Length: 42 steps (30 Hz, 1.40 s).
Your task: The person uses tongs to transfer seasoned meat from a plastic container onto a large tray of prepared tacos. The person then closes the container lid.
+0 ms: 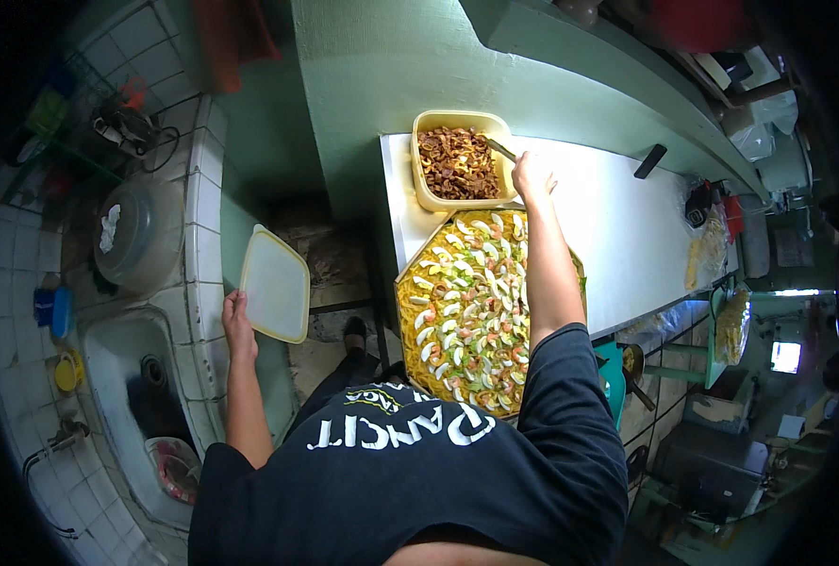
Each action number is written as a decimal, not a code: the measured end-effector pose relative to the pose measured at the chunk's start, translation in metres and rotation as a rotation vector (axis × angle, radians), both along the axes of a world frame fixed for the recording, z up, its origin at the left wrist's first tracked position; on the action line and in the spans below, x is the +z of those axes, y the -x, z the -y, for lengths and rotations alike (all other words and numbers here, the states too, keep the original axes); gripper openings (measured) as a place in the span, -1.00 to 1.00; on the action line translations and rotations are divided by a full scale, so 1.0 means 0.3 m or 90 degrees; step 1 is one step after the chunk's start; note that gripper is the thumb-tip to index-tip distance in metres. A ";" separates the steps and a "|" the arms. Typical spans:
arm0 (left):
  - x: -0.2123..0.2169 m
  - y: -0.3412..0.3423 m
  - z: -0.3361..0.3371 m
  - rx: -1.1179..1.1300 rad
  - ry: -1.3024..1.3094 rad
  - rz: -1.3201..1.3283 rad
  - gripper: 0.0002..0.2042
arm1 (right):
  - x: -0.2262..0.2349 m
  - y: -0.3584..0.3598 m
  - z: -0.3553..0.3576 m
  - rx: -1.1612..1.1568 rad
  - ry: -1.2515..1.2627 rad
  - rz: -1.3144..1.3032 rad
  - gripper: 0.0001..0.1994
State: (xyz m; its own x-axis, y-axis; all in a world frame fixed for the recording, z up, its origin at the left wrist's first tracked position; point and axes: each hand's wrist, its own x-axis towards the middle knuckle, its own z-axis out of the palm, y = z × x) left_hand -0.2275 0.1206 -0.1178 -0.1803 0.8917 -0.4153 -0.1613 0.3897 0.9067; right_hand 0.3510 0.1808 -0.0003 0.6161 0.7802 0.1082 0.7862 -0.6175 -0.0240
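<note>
My left hand (pixel 239 321) is closed on the edge of a translucent plastic lid (pixel 276 285) with a yellowish rim, held out beside the tiled counter. My right hand (pixel 532 176) grips the handle of a slim metal utensil (pixel 500 149), whose end reaches into a pale yellow plastic tub (pixel 423 185). Brown cooked pieces (pixel 458 162) fill much of the tub; whether the utensil is a spoon or tongs I cannot tell. Under my right forearm lies a large octagonal tray of yellow noodles (pixel 410 332), topped with egg slices, shrimp and greens. My forearm hides part of its right side.
The white table (pixel 608 226) carries the tub and tray, with a dark phone-like object (pixel 650 160) against the wall. At left are a sink (pixel 108 330), a large lidded translucent container (pixel 141 236) and a yellow jar (pixel 68 372). A green chair (pixel 611 373) stands at right.
</note>
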 end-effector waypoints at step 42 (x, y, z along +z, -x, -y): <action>0.038 0.009 0.078 0.017 -0.034 -0.014 -0.78 | -0.092 -0.036 0.090 0.158 -0.098 0.100 -0.81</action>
State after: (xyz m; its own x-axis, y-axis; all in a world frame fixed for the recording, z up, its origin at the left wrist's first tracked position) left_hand -0.2303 0.0972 -0.1062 -0.2130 0.9073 -0.3626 -0.1513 0.3361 0.9296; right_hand 0.3618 0.1539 -0.0280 0.3764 0.8715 0.3143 0.9135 -0.4057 0.0312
